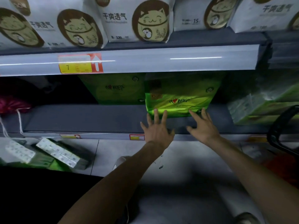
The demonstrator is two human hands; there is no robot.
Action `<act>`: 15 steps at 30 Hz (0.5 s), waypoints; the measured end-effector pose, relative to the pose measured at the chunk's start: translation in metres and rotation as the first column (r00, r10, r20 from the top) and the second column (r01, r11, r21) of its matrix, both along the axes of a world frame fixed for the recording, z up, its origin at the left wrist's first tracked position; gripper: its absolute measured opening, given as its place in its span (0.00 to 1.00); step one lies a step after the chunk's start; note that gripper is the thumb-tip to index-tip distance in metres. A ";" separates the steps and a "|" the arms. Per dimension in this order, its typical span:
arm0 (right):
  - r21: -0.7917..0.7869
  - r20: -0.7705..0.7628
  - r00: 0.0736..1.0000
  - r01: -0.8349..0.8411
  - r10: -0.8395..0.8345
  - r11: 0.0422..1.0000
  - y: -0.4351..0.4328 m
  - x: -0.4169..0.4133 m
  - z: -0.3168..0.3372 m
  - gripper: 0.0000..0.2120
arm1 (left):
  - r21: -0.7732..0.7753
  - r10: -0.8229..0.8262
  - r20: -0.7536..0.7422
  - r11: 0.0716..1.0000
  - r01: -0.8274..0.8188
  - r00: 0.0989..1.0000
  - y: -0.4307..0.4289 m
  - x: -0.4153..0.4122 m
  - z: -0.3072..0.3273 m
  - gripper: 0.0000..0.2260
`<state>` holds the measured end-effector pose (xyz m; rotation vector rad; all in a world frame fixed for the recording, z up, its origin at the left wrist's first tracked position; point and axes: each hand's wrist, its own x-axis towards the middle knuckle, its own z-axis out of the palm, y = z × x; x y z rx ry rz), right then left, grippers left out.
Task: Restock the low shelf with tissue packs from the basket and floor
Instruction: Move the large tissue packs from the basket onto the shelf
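Well, nearest me, on the floor in front of the grey low shelf (pixel 80 117) and toward its left end, lie two white-and-green film-wrapped tissue packs (pixel 59 152), not yet shelved. Across the shelf's front edge my left grip (pixel 157 131) and right grip (pixel 204 126) are both spread, fingers straight, tips touching the bottom edge of the bright green plastic-wrapped tissue pack (pixel 178 101); neither pinches it. That pack stands on the shelf's deck, right of its middle, printed face toward me, long axis running along the shelf. I judge it light, squashy and slick in its film, so I would press flat on its two short ends, not pluck at the wrap. Farther back on the shelf stands a dimmer green tissue pack (pixel 113 89).
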<state>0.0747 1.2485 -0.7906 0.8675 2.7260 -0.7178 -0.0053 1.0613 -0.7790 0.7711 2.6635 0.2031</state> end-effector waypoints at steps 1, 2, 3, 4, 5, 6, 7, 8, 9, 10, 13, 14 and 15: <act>0.009 -0.065 0.998 0.026 -0.025 1.000 0.001 -0.002 -0.002 0.36 | 0.069 0.016 -0.002 0.997 -0.016 1.000 -0.002 0.001 -0.004 0.37; 0.011 -0.137 0.989 0.060 -0.058 0.998 0.001 -0.003 -0.004 0.35 | 0.149 0.035 -0.017 0.988 -0.032 0.999 -0.006 0.002 -0.008 0.37; -0.003 -0.198 0.975 0.101 -0.100 0.995 0.000 -0.003 -0.005 0.34 | 0.240 0.069 -0.038 0.969 -0.058 0.997 -0.010 0.002 -0.013 0.37; -0.030 -0.245 0.958 0.142 -0.145 0.989 -0.003 -0.003 -0.005 0.33 | 0.341 0.124 -0.054 0.935 -0.098 0.991 -0.015 0.002 -0.016 0.38; -0.059 -0.279 0.942 0.178 -0.187 0.982 -0.006 -0.002 -0.004 0.34 | 0.440 0.185 -0.051 0.886 -0.144 0.981 -0.018 0.002 -0.019 0.39; -0.084 -0.307 0.926 0.204 -0.220 0.975 -0.009 -0.002 -0.003 0.35 | 0.521 0.236 -0.033 0.834 -0.185 0.971 -0.019 0.001 -0.020 0.41; -0.106 -0.332 0.911 0.223 -0.245 0.969 -0.012 -0.002 -0.001 0.35 | 0.569 0.262 -0.005 0.794 -0.213 0.965 -0.018 0.000 -0.019 0.42; -0.145 -0.354 0.894 0.240 -0.276 0.960 -0.013 -0.002 0.001 0.35 | 0.593 0.265 0.023 0.772 -0.227 0.964 -0.016 0.000 -0.016 0.43; -0.199 -0.371 0.876 0.249 -0.308 0.948 -0.013 -0.002 0.003 0.36 | 0.606 0.263 0.048 0.759 -0.237 0.964 -0.013 -0.001 -0.014 0.44; -0.265 -0.392 0.855 0.249 -0.340 0.931 -0.011 -0.002 0.003 0.36 | 0.616 0.262 0.072 0.747 -0.250 0.962 -0.010 0.000 -0.011 0.44; -0.441 -0.439 0.786 0.234 -0.436 0.867 -0.002 -0.006 0.006 0.36 | 0.638 0.271 0.135 0.713 -0.293 0.953 -0.007 0.003 -0.005 0.45; -0.494 -0.442 0.763 0.231 -0.472 0.838 0.000 -0.008 0.007 0.36 | 0.638 0.271 0.142 0.710 -0.297 0.952 -0.008 0.003 -0.003 0.44; -0.541 -0.436 0.744 0.234 -0.507 0.808 0.002 -0.010 0.009 0.35 | 0.635 0.266 0.141 0.715 -0.293 0.954 -0.010 0.000 -0.002 0.44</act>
